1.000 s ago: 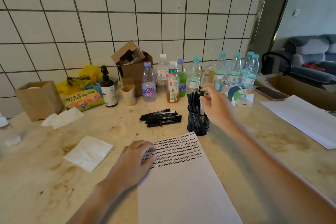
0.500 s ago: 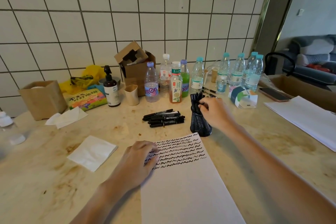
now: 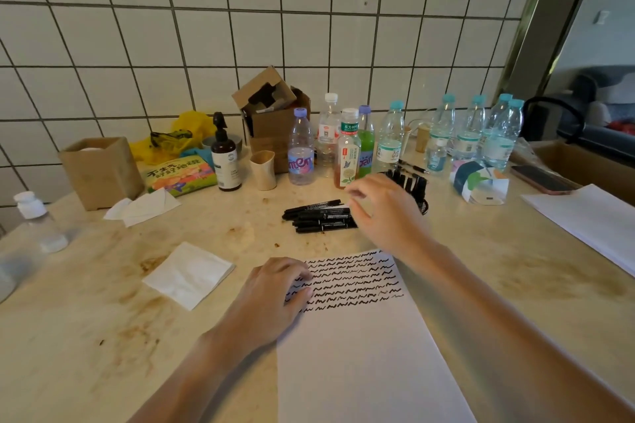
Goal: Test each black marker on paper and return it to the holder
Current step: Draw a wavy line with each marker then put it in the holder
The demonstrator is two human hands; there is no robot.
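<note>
A white sheet of paper [image 3: 364, 347] lies in front of me, its top covered with rows of black squiggles. My left hand [image 3: 275, 295] rests flat on its upper left corner. Several black markers [image 3: 319, 216] lie in a pile on the table beyond the paper. My right hand [image 3: 385, 213] hovers just right of the pile, fingers apart and empty, its fingertips over the markers' right ends. Behind that hand stands the black mesh holder [image 3: 410, 187] with several markers in it, mostly hidden by the hand.
A row of plastic bottles [image 3: 388, 141] lines the back by the tiled wall. A folded napkin [image 3: 189, 275] lies left of the paper. A cardboard box [image 3: 275, 124], a pump bottle [image 3: 225, 158], a phone [image 3: 543, 178] and a second paper stack [image 3: 591, 220] are around.
My right hand has left the holder and moved left and toward me, down to the pile of loose markers. The left hand stays on the paper.
</note>
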